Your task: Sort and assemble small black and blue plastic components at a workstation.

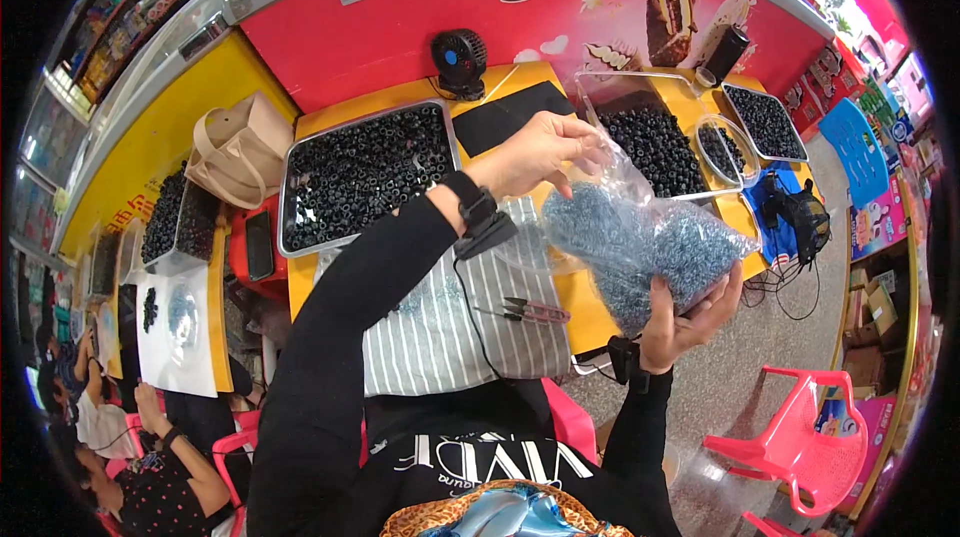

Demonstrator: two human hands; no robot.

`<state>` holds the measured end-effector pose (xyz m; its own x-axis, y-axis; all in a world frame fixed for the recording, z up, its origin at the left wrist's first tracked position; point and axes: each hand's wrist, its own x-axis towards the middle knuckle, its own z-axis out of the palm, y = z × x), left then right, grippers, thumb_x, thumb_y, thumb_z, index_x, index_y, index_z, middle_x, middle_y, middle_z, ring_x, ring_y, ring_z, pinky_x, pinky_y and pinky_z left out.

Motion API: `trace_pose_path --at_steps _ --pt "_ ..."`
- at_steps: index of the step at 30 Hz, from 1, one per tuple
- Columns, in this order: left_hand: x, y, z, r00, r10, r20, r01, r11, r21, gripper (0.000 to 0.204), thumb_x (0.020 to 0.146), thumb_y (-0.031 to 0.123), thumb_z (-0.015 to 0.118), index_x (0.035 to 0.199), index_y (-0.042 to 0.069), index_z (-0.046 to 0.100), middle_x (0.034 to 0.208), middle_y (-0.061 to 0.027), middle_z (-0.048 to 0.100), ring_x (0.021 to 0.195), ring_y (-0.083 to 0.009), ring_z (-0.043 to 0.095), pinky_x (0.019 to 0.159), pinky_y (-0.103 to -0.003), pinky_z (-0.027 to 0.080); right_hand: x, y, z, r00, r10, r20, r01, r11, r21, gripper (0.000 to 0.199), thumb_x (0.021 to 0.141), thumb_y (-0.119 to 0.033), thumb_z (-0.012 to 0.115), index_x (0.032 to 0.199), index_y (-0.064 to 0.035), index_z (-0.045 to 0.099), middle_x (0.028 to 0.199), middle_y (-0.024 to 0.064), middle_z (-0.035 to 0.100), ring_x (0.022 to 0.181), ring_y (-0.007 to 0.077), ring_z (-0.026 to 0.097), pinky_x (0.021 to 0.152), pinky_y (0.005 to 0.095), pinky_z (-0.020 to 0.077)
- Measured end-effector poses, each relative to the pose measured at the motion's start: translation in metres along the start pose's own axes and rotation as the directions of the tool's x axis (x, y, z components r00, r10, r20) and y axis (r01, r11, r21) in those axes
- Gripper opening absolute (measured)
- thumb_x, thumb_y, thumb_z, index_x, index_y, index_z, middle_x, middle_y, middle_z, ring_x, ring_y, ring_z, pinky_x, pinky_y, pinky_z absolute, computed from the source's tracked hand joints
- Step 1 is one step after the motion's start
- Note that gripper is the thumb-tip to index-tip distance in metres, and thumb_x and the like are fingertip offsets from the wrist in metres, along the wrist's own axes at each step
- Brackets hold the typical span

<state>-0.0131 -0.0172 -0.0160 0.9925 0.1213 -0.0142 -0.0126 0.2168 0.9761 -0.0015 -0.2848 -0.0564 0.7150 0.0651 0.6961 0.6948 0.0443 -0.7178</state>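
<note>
A clear plastic bag (640, 247) full of small blue-grey pieces, too fine to name, is held up over the right side of the yellow table. My left hand (548, 152) pinches the bag's gathered top. Underneath, my right hand (690, 322) cups the bag's lower right side, fingers wrapped round it. A striped cloth (430, 342) lies in front of me, with a few similar small pieces scattered on it. Tweezers (530, 311) with reddish handles rest on the cloth's right part, below the bag.
A metal tray (285, 187) of black ring-shaped parts stands at left, a clear bin (650, 147) and another tray (765, 122) of black parts at the back right. A small fan (460, 62) stands against the wall. A pink chair (800, 437) is at right; other people sit at left.
</note>
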Motion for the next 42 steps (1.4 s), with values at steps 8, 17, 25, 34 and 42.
trace_pose_path --at_steps 8,17,25,34,42 --pt "0.012 0.003 -0.014 0.998 -0.011 -0.067 0.025 0.979 0.204 0.026 0.097 0.02 0.052 0.112 0.005 0.066 0.096 -0.0029 0.068 0.081 -0.0095 0.062 0.05 -0.026 0.055 0.008 -0.009 0.004 0.993 0.099 -0.064 -0.094 0.992 0.089 0.084 0.075 -0.001 0.07 0.145 0.0014 0.024 0.135 0.0218 0.043 0.119 0.0281 0.049 0.103 0.0389 0.0375" --pt "0.01 0.005 -0.02 0.996 -0.002 -0.091 0.021 0.979 0.205 0.023 0.094 0.016 0.056 0.109 0.004 0.069 0.1 -0.0027 0.068 0.078 -0.009 0.061 0.049 -0.026 0.056 0.002 -0.008 0.001 0.991 0.088 -0.1 -0.083 0.995 0.059 0.083 0.073 0.0 0.07 0.144 0.0028 0.027 0.139 0.0228 0.041 0.122 0.0295 0.048 0.103 0.039 0.0387" --pt "-0.003 0.021 -0.007 0.999 0.052 -0.012 -0.051 0.997 0.058 0.022 0.096 0.019 0.058 0.104 0.001 0.068 0.096 -0.0042 0.068 0.083 -0.0114 0.063 0.055 -0.028 0.057 0.008 -0.01 0.009 0.994 0.037 -0.103 -0.039 0.999 -0.012 0.082 0.073 0.001 0.069 0.144 0.002 0.027 0.137 0.0229 0.043 0.12 0.0298 0.05 0.102 0.0388 0.0399" --pt "0.002 0.007 -0.027 0.997 -0.011 -0.073 0.019 0.993 0.116 0.021 0.096 0.018 0.057 0.104 0.003 0.068 0.096 -0.005 0.068 0.083 -0.0117 0.064 0.05 -0.027 0.055 0.013 -0.01 0.016 0.992 0.069 -0.103 -0.076 0.995 -0.066 0.083 0.071 0.002 0.068 0.144 0.0015 0.029 0.138 0.02 0.041 0.126 0.0302 0.044 0.105 0.0423 0.0356" --pt "0.015 0.018 -0.029 0.982 0.05 -0.184 -0.036 0.996 0.083 0.021 0.094 0.014 0.055 0.102 0.0 0.068 0.09 -0.0053 0.067 0.08 -0.0137 0.063 0.048 -0.029 0.053 0.011 -0.014 0.017 0.996 0.022 -0.087 -0.018 0.999 0.04 0.082 0.07 0.002 0.07 0.142 0.0031 0.031 0.137 0.0208 0.042 0.123 0.0295 0.047 0.105 0.041 0.036"
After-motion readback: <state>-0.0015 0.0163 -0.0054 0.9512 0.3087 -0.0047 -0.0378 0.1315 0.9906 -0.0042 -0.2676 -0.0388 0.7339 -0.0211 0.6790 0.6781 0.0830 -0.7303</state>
